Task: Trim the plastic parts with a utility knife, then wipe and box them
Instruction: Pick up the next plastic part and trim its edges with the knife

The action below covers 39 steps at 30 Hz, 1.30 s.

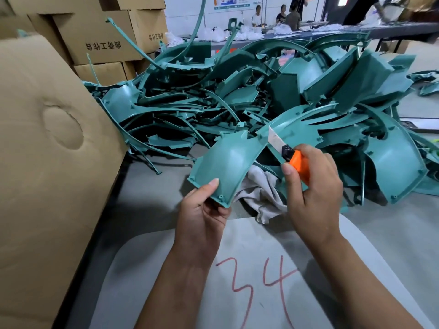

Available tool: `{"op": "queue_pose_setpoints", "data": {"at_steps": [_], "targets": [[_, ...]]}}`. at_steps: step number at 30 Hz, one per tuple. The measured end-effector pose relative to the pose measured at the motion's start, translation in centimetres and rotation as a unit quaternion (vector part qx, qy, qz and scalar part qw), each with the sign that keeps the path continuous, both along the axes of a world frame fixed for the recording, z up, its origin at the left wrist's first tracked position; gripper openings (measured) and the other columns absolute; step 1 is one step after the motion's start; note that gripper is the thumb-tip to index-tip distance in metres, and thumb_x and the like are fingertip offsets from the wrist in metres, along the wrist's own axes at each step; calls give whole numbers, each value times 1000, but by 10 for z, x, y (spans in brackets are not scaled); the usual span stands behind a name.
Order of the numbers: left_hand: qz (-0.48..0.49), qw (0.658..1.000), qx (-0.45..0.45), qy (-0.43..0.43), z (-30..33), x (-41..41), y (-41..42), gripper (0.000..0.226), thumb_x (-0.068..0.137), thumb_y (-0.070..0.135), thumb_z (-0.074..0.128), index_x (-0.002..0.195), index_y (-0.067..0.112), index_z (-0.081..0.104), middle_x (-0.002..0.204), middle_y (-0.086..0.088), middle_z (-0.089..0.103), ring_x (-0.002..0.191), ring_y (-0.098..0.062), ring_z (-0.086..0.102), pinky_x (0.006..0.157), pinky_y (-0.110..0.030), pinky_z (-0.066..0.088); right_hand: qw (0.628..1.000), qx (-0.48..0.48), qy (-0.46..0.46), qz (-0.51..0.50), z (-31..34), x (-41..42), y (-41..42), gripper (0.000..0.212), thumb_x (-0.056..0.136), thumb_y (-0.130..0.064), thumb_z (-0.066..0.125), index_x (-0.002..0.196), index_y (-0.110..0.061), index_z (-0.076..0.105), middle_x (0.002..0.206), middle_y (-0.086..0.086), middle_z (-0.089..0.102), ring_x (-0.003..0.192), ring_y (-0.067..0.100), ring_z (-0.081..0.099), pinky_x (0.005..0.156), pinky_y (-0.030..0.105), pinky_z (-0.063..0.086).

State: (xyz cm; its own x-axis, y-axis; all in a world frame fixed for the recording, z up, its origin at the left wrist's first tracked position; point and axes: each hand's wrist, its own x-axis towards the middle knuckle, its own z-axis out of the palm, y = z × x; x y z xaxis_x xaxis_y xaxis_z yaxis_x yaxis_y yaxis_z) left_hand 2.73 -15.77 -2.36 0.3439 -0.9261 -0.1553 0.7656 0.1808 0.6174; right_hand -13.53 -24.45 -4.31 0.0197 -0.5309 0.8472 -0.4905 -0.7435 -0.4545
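My left hand (203,210) pinches the near corner of a curved teal plastic part (225,162), holding it tilted above the table with its hollow side facing me. My right hand (313,186) grips an orange utility knife (299,165). Its blade is extended and points up and left, the tip lying at the part's upper right edge. A crumpled grey cloth (263,193) lies on the table just behind and below the part.
A big heap of teal plastic parts (237,91) covers the table behind. A large cardboard box flap (47,150) stands at my left, with stacked cartons (99,39) behind it. A grey mat marked "34" (256,281) lies in front. People work at a far table.
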Motion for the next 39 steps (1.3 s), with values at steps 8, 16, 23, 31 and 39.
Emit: {"op": "queue_pose_setpoints", "data": {"at_steps": [8,16,23,31,39], "targets": [[9,1000,-6,-13,-2,-1,-1,38,78,9,64,116,8,63,97,-6,73,66,-8,65,48,-15,44,997,-13,31,64,2,12,11,31,109,-39,43,117,-12,56,102,-13,47,89,16,45,79,25,34],[7,1000,-5,-17,-1,0,0,28,79,7,63,107,10,64,87,-3,72,60,-8,63,42,-15,41,999,10,17,-33,-1,1,0,26,108,-36,49,115,-12,56,99,-2,56,89,20,48,78,31,38],[52,998,-40,10,3,6,3,34,80,6,60,114,9,64,91,-4,71,61,-9,63,46,-15,47,985,103,-89,-104,0,-10,-11,21,109,-41,50,102,-21,51,76,-5,49,67,22,49,62,50,47],[88,987,-79,-109,5,18,4,33,80,10,59,109,15,75,109,-7,75,85,-17,73,63,-26,59,996,36,-77,-6,1,-4,2,21,110,-36,44,110,-17,53,76,-8,43,65,9,46,57,33,37],[85,983,-90,-138,5,16,5,31,80,2,65,106,15,76,107,-13,73,79,-20,71,56,-25,55,987,59,56,136,-3,16,11,28,105,-47,41,121,-25,45,95,-21,35,79,1,42,76,11,33]]}}
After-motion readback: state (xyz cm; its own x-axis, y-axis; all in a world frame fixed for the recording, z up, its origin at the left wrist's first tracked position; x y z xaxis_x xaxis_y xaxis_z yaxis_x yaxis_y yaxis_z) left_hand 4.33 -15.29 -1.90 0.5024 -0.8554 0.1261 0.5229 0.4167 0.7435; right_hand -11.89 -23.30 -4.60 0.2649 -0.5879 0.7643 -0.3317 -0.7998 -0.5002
